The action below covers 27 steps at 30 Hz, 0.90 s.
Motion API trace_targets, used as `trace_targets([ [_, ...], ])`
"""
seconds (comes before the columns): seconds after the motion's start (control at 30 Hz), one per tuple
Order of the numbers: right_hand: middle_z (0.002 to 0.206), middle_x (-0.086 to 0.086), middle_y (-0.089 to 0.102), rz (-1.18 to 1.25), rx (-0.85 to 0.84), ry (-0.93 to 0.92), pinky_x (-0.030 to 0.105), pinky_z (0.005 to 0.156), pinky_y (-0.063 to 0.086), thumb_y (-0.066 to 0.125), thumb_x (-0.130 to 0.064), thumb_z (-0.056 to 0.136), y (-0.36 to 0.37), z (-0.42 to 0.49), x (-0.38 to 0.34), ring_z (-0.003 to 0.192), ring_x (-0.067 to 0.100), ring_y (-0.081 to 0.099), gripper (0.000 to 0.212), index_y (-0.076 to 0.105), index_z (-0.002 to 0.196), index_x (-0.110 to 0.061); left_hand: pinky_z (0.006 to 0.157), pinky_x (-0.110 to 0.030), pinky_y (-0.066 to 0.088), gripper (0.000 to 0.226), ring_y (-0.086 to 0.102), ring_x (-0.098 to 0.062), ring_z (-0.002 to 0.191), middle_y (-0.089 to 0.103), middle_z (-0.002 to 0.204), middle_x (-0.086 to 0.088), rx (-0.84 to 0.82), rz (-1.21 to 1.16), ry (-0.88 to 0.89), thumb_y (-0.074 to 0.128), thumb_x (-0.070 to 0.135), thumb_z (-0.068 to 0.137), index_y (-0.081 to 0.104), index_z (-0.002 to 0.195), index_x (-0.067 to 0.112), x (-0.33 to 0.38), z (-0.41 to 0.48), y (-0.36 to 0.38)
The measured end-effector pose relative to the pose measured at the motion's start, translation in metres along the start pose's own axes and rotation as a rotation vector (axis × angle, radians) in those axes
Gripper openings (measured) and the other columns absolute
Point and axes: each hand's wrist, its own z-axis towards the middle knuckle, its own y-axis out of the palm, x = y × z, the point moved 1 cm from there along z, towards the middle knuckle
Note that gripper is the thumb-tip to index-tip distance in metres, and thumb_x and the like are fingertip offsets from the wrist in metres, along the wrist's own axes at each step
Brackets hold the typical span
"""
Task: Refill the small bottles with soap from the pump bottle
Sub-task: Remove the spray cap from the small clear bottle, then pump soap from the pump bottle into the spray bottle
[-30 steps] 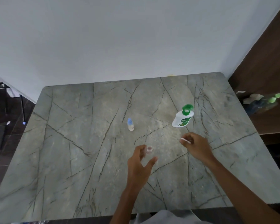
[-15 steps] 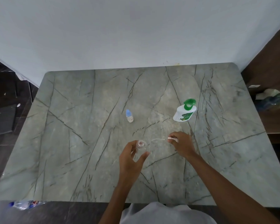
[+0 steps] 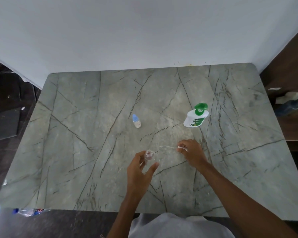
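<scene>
A small clear bottle with its mouth uncovered stands near the table's front middle. My left hand grips it between thumb and fingers. My right hand pinches the bottle's white cap, and a thin white dip tube sticks out leftward from the cap toward the bottle. A white pump bottle with a green pump head stands farther back on the right. A second small bottle with a light blue cap stands at the table's middle.
The grey veined stone table butts against a white wall at the back. Dark floor lies to the left. A brown shelf at the right holds a blue-green bag. A plastic bottle lies below the front left edge.
My right hand with the cap and tube has moved left, closer to the clear bottle in my left hand. The camera has tilted down slightly.
</scene>
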Motion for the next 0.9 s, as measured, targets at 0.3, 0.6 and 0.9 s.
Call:
trace_targets([
  [0.3, 0.113, 0.000, 0.065, 0.034, 0.106, 0.035, 0.029, 0.090, 0.038, 0.059, -0.052, 0.083, -0.027, -0.013, 0.007, 0.108, 0.020, 0.055, 0.050, 0.066, 0.116, -0.014, 0.089, -0.024, 0.054, 0.038, 0.065, -0.004, 0.101, 0.068, 0.106, 0.009, -0.008, 0.017, 0.037, 0.079, 0.021, 0.076, 0.060, 0.109, 0.024, -0.001, -0.005, 0.003],
  [0.6, 0.119, 0.006, 0.054, 0.079, 0.501, 0.066, 0.032, 0.082, 0.050, 0.075, -0.029, 0.084, -0.093, -0.005, 0.007, 0.101, 0.018, 0.055, 0.044, 0.056, 0.121, -0.012, 0.090, -0.025, 0.054, 0.038, 0.063, -0.001, 0.102, 0.067, 0.107, 0.010, -0.003, 0.007, -0.021, 0.079, 0.022, 0.077, 0.060, 0.109, 0.025, -0.004, -0.013, 0.008],
  [0.9, 0.121, 0.002, 0.053, 0.011, 0.115, -0.016, 0.031, 0.093, 0.044, 0.073, -0.029, 0.085, -0.044, -0.032, 0.011, 0.113, 0.019, 0.053, 0.043, 0.059, 0.122, -0.014, 0.094, -0.030, 0.053, 0.041, 0.064, -0.006, 0.105, 0.068, 0.109, 0.008, -0.008, -0.023, -0.047, 0.075, 0.033, 0.075, 0.061, 0.111, 0.020, -0.004, -0.027, 0.014],
])
